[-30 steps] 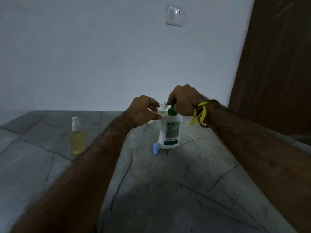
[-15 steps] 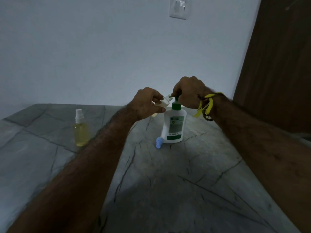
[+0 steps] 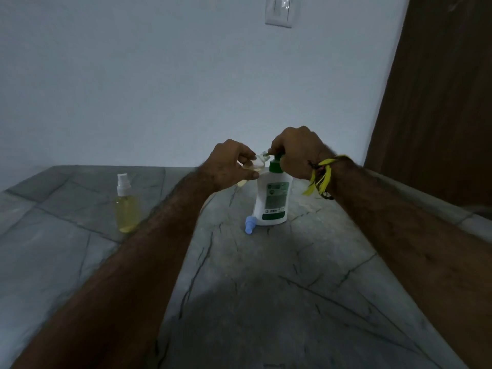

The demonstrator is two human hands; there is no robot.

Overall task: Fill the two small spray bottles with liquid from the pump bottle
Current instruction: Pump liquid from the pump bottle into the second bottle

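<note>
Two bare forearms reach forward over a grey stone table (image 3: 266,302) crossed by dark veins. A little past mid-table a small blue spray cap (image 3: 249,227) lies on its side, touching the foot of the white pump bottle (image 3: 273,201), which stands upright with a green label and a green pump head. Well to the left, apart from everything else, a capped spray bottle (image 3: 126,209) stands upright, filled with yellow liquid nearly to its neck.

Above the pump bottle the two hands meet. The left hand (image 3: 231,163) has its fingers and thumb curled round a small clear bottle (image 3: 257,166), which is tilted, its open mouth held up against the pump's nozzle; some yellowish liquid shows inside it. The right hand (image 3: 295,150) is closed over the top of the pump head, knuckles up; a yellow thread band (image 3: 320,174) hangs at its wrist.

Behind the table rises a plain pale wall with a light switch (image 3: 278,12) high up, and a dark wooden door (image 3: 439,89) at the right.
</note>
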